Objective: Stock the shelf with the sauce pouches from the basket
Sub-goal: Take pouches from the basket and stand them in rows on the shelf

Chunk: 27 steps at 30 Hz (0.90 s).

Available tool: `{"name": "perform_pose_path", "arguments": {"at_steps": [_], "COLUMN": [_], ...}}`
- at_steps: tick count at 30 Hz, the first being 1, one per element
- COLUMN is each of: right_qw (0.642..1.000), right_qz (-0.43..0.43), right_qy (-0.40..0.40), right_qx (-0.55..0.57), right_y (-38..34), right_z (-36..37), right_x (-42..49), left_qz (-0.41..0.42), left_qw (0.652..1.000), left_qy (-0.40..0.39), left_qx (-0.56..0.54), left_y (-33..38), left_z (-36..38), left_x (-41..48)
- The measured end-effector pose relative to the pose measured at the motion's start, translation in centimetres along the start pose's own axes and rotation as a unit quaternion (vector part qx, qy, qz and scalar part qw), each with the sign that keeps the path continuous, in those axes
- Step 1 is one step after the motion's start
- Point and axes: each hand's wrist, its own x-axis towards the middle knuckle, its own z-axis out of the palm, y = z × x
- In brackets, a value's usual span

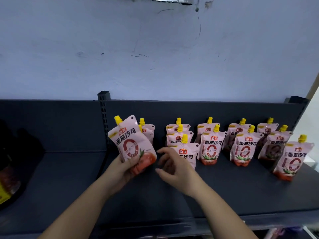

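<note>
Pouch [131, 144] labelled "海天 番茄沙司" is gripped at its base by left hand [126, 167]; right hand [173, 167] is held beside it, fingers loosely spread.

Seen over the front edge of the shelf [224, 195], the person's arms are uncovered; the left forearm [82, 204] and right forearm [219, 209] are bare as far up as they show; the left hand [126, 167] and right hand [174, 166], above the shelf board, are bare and slim-fingered; finer detail is blurred.
</note>
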Motion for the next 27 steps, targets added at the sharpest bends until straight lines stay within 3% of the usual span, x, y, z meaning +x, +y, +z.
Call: {"name": "perform_pose_path", "arguments": {"at_steps": [3,13,17,21,25,27], "right_qw": [1.0,0.982,0.979,0.991,0.99,0.985], "right_qz": [-0.01,-0.022,-0.033,-0.024,0.028,0.059], "right_qy": [-0.021,-0.029,-0.033,-0.036,-0.124,-0.138], "right_qx": [-0.018,-0.183,-0.196,-0.129,0.055,0.084], "right_y": [-1.9,-3.8,-4.2,-3.6,-1.9,-1.1], "right_z": [1.0,0.6,-0.4,0.0,1.4,2.5], "right_x": [2.3,4.3,4.7,4.4,3.3,3.1], "left_qz": [-0.019,-0.035,-0.038,-0.045,-0.018,0.007], "left_qw": [1.0,0.99,0.985,0.978,0.959,0.944], "left_qy": [-0.008,-0.007,-0.015,-0.032,-0.044,-0.044], "left_qx": [-0.014,0.134,0.17,0.203,0.28,0.326], "left_y": [1.9,5.7,6.5,6.9,6.4,5.3], "left_z": [0.6,1.1,0.7,-0.2,-1.7,-2.2], "left_x": [-0.3,-1.9,-2.1,-2.1,-2.1,-1.5]}}
